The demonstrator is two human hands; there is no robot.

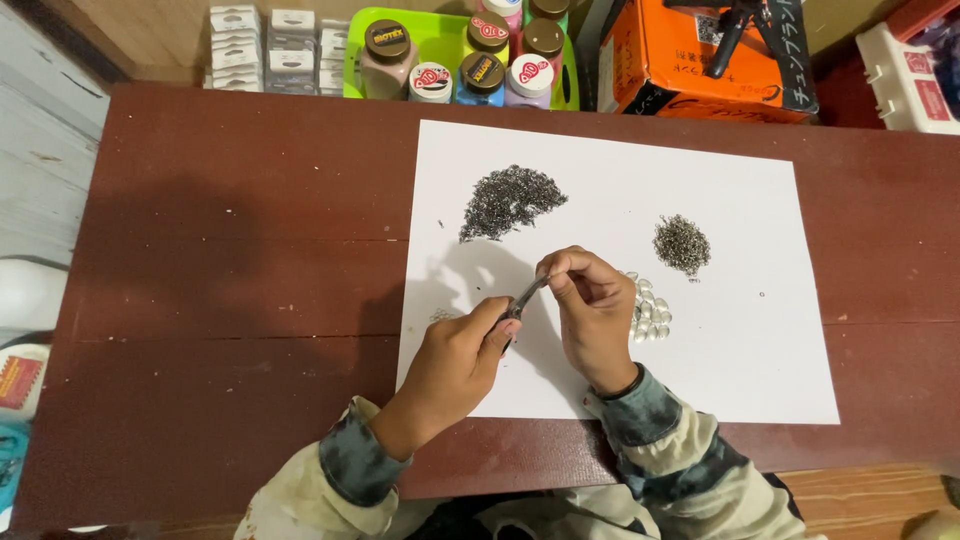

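Observation:
A white sheet of paper [740,340] lies on the dark red table [230,270]. On it sit a large pile of tiny dark metal rings [508,200], a smaller pile of rings [682,243] and a cluster of pale silvery beads [650,312]. My left hand [455,365] grips small pliers [522,300] that point up and right. My right hand [590,310] is closed with fingertips pinched at the pliers' tip; what it pinches is too small to tell. A few loose bits [440,315] lie left of my left hand.
At the table's far edge stand a green tray [440,35] of capped jars, stacks of small white packets [270,50], an orange box [700,60] and a white crate [900,70]. White boards [35,150] run along the left.

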